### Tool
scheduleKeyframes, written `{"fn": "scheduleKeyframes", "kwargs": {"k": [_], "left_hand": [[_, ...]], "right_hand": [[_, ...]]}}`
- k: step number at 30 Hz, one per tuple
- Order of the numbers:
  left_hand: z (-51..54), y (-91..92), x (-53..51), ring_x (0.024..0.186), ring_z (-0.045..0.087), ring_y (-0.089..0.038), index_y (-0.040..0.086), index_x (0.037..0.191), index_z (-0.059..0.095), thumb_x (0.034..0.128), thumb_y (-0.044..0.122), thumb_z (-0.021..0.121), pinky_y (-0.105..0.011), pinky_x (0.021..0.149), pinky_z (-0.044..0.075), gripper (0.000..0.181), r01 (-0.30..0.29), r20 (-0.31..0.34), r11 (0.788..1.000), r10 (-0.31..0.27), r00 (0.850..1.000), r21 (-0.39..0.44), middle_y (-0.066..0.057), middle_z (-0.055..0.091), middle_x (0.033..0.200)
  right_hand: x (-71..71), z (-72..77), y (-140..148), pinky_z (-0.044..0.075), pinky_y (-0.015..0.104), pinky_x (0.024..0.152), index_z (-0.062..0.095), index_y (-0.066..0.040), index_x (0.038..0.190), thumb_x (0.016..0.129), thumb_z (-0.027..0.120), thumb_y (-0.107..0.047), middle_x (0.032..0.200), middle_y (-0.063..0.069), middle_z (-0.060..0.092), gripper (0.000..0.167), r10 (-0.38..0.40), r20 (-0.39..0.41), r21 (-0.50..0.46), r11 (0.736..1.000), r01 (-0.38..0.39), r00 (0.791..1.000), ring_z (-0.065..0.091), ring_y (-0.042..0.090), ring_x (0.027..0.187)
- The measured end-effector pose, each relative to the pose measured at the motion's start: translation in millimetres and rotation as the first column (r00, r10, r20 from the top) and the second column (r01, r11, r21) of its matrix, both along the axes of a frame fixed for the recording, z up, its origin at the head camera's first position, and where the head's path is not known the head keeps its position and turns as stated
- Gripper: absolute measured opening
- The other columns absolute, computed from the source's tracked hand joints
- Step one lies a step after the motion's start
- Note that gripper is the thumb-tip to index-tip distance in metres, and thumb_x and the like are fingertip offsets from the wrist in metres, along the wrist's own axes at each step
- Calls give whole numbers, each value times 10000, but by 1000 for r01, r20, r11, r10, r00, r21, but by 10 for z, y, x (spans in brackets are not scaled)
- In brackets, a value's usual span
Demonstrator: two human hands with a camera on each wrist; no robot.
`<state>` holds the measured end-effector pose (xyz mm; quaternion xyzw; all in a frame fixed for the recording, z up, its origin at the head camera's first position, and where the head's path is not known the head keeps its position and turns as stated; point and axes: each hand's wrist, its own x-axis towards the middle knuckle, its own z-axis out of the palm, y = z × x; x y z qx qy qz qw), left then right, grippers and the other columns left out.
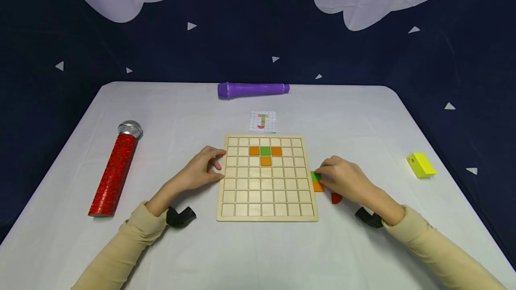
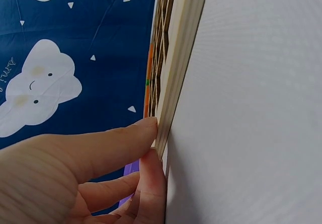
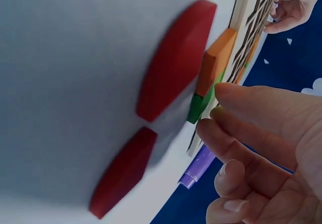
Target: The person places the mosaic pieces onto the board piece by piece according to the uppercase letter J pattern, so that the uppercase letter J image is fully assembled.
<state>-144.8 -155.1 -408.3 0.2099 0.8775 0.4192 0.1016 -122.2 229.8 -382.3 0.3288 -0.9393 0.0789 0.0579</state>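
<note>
A wooden grid board (image 1: 267, 217) lies flat on the table. Toward its far side sit orange squares (image 1: 266, 161) and a green square (image 1: 265, 151). My left hand (image 1: 199, 168) touches the board's left edge with thumb and index fingertips, spread apart. Off the right edge, my right hand (image 1: 346, 178) has thumb and index finger on either side of a green tile (image 1: 315, 176), pinching it at table level. An orange tile (image 1: 318, 186) lies against it. Two red curved pieces (image 3: 176, 63) lie beside these in the right wrist view; my hand mostly hides one from the head view.
Beyond the board lies a small pattern card (image 1: 262, 121) with a coloured J-like shape, and behind that a purple tube-shaped object (image 1: 254, 90). A glittery red microphone (image 1: 114, 171) rests at left. At far right stands a yellow block (image 1: 421, 165).
</note>
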Motion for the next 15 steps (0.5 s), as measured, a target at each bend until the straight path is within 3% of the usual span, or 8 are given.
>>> {"fn": "scheduleKeyframes", "kwargs": {"k": [7, 15], "left_hand": [[4, -8, 6, 794, 565, -149, -94, 1316, 447, 779, 1, 708, -160, 652, 493, 605, -5, 3, 1000, 5, 1000, -8, -219, 485, 1133], [3, 2, 2, 810, 571, -160, -95, 1316, 447, 778, -1, 709, -159, 656, 496, 606, 1, 9, 1000, -1, 1000, -1, -223, 483, 1135]], "right_hand": [[-6, -31, 31, 537, 276, 629, 736, -38, 910, 705, 789, -61, 858, 45, 674, 213, 18, -38, -4, 1000, -18, 999, 605, 175, 802], [-30, -46, 53, 541, 298, 644, 733, -33, 918, 725, 766, -40, 869, 49, 677, 196, 2, -15, -14, 1000, -2, 1000, 609, 184, 821]]}}
